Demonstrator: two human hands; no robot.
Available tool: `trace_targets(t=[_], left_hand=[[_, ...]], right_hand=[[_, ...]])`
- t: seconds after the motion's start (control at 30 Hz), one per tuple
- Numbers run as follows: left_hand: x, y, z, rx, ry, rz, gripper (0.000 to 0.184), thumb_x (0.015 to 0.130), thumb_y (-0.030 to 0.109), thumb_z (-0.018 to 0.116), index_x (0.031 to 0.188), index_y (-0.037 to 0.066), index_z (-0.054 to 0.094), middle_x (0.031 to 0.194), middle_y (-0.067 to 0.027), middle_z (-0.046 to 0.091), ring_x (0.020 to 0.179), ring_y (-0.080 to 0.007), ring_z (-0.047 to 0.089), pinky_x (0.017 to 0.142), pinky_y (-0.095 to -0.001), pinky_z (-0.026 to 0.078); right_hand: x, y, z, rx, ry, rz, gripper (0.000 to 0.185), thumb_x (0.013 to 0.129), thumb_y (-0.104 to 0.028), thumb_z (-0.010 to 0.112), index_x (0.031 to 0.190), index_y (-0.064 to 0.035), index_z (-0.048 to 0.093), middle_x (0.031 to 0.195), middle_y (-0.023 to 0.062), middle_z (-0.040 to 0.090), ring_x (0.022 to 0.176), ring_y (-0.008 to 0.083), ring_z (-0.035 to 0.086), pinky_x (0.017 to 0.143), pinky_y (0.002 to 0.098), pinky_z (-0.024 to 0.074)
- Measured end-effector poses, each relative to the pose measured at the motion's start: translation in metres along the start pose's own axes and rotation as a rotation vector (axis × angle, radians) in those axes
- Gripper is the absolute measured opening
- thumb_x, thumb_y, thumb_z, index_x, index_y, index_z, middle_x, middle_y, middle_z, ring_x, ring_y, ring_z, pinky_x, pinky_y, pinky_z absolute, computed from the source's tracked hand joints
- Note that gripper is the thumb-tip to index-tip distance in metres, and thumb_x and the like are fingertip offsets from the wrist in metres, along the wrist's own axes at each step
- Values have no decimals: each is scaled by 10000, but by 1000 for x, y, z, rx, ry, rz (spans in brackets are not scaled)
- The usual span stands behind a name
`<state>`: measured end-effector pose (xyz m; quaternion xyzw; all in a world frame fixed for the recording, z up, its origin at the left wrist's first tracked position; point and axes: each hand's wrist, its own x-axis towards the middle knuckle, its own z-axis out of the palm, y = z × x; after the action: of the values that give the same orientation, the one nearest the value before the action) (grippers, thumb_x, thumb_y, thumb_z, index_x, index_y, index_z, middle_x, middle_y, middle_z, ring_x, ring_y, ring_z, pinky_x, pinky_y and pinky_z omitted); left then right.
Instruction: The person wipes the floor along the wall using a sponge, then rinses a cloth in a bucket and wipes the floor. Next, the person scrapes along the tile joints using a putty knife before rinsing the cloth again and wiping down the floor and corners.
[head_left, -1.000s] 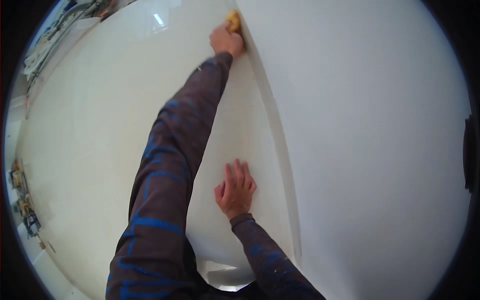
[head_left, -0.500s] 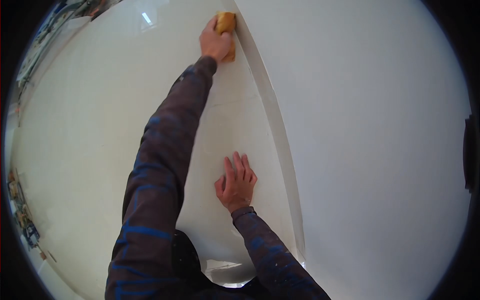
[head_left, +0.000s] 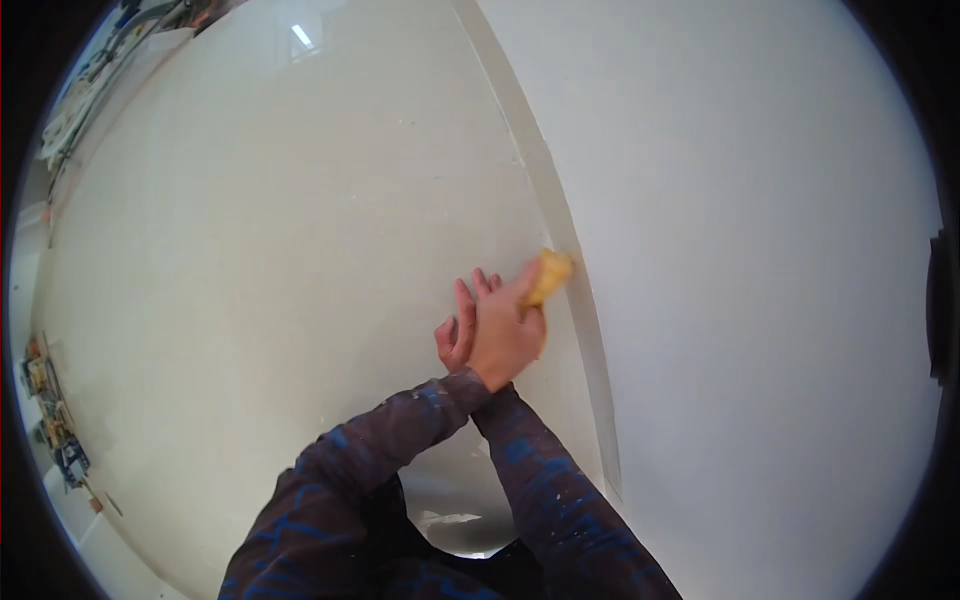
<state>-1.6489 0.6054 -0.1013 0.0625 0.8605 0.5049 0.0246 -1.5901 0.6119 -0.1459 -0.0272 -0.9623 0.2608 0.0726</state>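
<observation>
My left hand [head_left: 510,335] is closed around a yellow pad that looks like folded sandpaper [head_left: 549,277]. The pad lies against the off-white surface [head_left: 250,230], right by the raised strip [head_left: 588,340] that curves along it. Motion blurs this hand and the pad a little. Beneath it, my right hand [head_left: 459,330] rests on the same surface with fingers spread, holding nothing. My left wrist crosses over the right one, covering most of the back of the right hand.
A broad white panel [head_left: 760,300] stretches along the right side of the strip. Cluttered items [head_left: 55,420] sit at the far left edge, and more clutter [head_left: 120,60] shows at the upper left. A dark object [head_left: 936,305] borders the right.
My left hand has come down and toward me along the strip with the yellow pad, from the far end to over my right hand. The right hand has stayed nearly in place.
</observation>
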Motion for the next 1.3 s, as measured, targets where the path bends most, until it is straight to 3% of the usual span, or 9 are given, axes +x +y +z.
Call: trace_targets(t=[0.1, 0.33, 0.4, 0.53, 0.73, 0.87, 1.17, 1.23, 1.3], left_hand=[[65, 2, -23, -412, 260, -287, 592, 863, -27, 500, 1452, 4, 536, 1214, -233, 704, 1013, -375, 709, 922, -367, 542], [161, 16, 33, -273, 461, -75, 554, 847, -44, 495, 1396, -70, 558, 1137, -309, 697, 1020, -389, 708, 907, -372, 534], [119, 24, 47, -229, 439, 8, 585, 827, -44, 524, 1410, -37, 556, 1141, -316, 685, 1061, -457, 676, 923, -409, 533], [12, 46, 13, -221, -81, -114, 615, 819, -70, 497, 1425, 18, 558, 1305, -264, 646, 1170, -479, 612, 1022, -480, 487], [108, -11, -53, -112, 215, -76, 600, 821, -60, 514, 1414, 17, 571, 1277, -251, 666, 1136, -462, 633, 985, -476, 520], [226, -66, -28, 628, 355, 365, 524, 795, -48, 589, 1317, -9, 584, 1301, -163, 636, 1245, -392, 554, 1013, -446, 474], [149, -34, 18, 682, 109, 396, 478, 825, -31, 574, 1297, -109, 567, 1371, -267, 561, 1309, -405, 493, 1119, -456, 414], [141, -35, 19, 669, 96, 383, 470, 870, 2, 552, 1328, -108, 556, 1409, -263, 546, 1359, -401, 468, 1135, -472, 404], [132, -37, 26, 681, 66, 372, 466, 901, 30, 542, 1347, -107, 547, 1439, -256, 528, 1393, -397, 446, 1140, -479, 405]], right_hand=[[0, 4, -9, -99, -169, 36, 616, 841, -207, 676, 1422, -65, 529, 1527, 164, 454, 1513, 346, 306, 1128, 504, 321], [-6, 7, -12, 57, -226, 141, 577, 857, -221, 668, 1398, -70, 538, 1529, 133, 456, 1504, 336, 325, 1134, 506, 339], [-8, 13, -3, 371, -137, 233, 598, 858, -219, 657, 1422, -71, 525, 1534, 150, 456, 1492, 359, 347, 1143, 522, 344], [8, 0, -5, 97, 51, -20, 621, 861, -222, 617, 1453, -70, 510, 1525, 190, 466, 1440, 430, 405, 1183, 588, 312], [18, -7, -18, -94, -123, 40, 619, 872, -209, 629, 1468, -120, 486, 1588, 99, 405, 1486, 336, 346, 1084, 498, 361], [3, 4, -19, -87, -110, 37, 604, 872, -198, 631, 1456, -131, 493, 1595, 85, 392, 1505, 313, 321, 1092, 496, 348], [4, -4, -28, -136, -164, 39, 543, 878, -309, 664, 1379, -117, 577, 1539, 75, 461, 1510, 333, 311, 1121, 507, 319], [35, -21, -38, -277, -475, 102, 571, 893, -435, 656, 1372, -129, 601, 1518, 90, 485, 1517, 338, 304, 1145, 507, 292], [30, 2, 4, 532, -286, 327, 617, 920, -507, 611, 1422, -151, 575, 1524, 91, 479, 1499, 344, 320, 1180, 508, 252]])
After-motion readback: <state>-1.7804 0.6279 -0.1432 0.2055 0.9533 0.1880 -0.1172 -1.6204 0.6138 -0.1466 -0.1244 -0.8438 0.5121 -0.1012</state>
